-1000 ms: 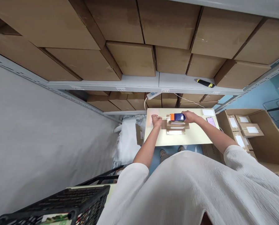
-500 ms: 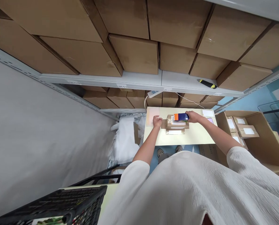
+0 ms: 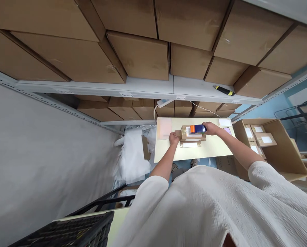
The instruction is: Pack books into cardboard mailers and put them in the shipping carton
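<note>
On the pale yellow table [image 3: 214,147] sits a small cardboard box [image 3: 192,138] with a brown flap sticking out at its left. My left hand [image 3: 174,138] is closed at that flap, fingers pressed on it. A blue and orange tape dispenser [image 3: 198,128] rests on top of the box, over a white label, and my right hand [image 3: 208,128] is wrapped round its right end. A second labelled box [image 3: 190,144] shows just below the first, at the near side.
Shelves [image 3: 148,87] stacked with cartons run above the table's far edge, with a black and yellow cutter [image 3: 224,90] on one. An open carton [image 3: 284,151] of small boxes stands right. White packing material [image 3: 133,154] lies left; a black crate [image 3: 83,230] is lower left.
My left hand has moved down and inward to the box's left flap, its fingers closing there. My right hand still holds the dispenser on the box. The whole view has shifted slightly.
</note>
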`<state>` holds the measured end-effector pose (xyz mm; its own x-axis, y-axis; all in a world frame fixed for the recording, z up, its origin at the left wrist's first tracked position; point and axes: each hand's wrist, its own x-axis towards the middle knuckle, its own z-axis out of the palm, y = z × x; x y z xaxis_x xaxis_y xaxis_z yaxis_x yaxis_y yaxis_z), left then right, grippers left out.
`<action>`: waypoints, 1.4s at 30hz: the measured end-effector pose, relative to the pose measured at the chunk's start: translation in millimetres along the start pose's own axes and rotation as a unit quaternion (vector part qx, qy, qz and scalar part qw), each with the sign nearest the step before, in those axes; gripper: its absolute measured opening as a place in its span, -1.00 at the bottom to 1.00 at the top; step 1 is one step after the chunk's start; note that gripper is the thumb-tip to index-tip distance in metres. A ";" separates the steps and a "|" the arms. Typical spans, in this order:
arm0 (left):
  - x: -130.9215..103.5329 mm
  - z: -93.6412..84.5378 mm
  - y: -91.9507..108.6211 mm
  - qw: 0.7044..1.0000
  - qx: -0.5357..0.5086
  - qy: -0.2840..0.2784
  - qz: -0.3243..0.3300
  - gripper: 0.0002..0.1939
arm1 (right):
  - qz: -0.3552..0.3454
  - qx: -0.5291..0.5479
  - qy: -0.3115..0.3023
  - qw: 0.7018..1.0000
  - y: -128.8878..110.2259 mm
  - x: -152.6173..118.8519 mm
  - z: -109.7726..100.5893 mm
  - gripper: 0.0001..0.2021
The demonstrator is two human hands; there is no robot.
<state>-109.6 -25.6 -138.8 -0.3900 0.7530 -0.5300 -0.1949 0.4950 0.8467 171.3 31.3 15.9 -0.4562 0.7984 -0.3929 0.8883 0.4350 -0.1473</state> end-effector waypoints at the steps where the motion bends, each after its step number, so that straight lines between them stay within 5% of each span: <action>1: -1.8 -1.0 1.1 1.000 -0.001 0.000 0.009 -0.67 | 0.000 0.001 0.001 1.000 0.0 -0.6 0.1 -0.64; 6: -19.2 1.8 12.8 0.992 -0.025 -0.060 0.112 -0.78 | 0.004 0.006 -0.002 1.000 -1.2 0.0 1.6 -0.63; 10: -39.4 0.4 13.5 0.990 0.022 -0.088 0.112 -0.76 | 0.005 0.009 -0.004 1.000 -1.3 2.4 2.9 -0.60; 19: -44.9 -3.6 22.4 0.971 0.122 -0.126 0.164 -0.35 | 0.003 0.017 -0.004 1.000 -0.5 3.3 5.0 -0.63; 25: -30.2 2.8 36.2 0.907 0.210 -0.244 0.272 -0.11 | -0.001 0.024 0.001 1.000 -2.4 2.2 6.5 -0.55; 31: -28.0 0.5 41.1 0.864 0.317 -0.271 0.281 -0.10 | 0.007 0.033 -0.013 0.999 -1.7 -9.5 0.3 -0.59; 38: -35.9 5.3 56.7 0.721 0.563 -0.292 0.278 -0.07 | 0.008 0.012 -0.060 0.998 -2.9 -17.7 -16.6 -0.56; 42: -38.1 7.8 57.5 0.693 0.595 -0.286 0.290 -0.08 | 0.013 0.011 -0.063 0.998 21.5 -31.2 -19.0 -0.62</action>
<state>-98.9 -22.4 -70.2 0.3945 0.8551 -0.3364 0.8579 -0.2116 0.4682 203.6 23.7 42.2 -0.4243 0.7503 -0.5070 0.9011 0.4052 -0.1544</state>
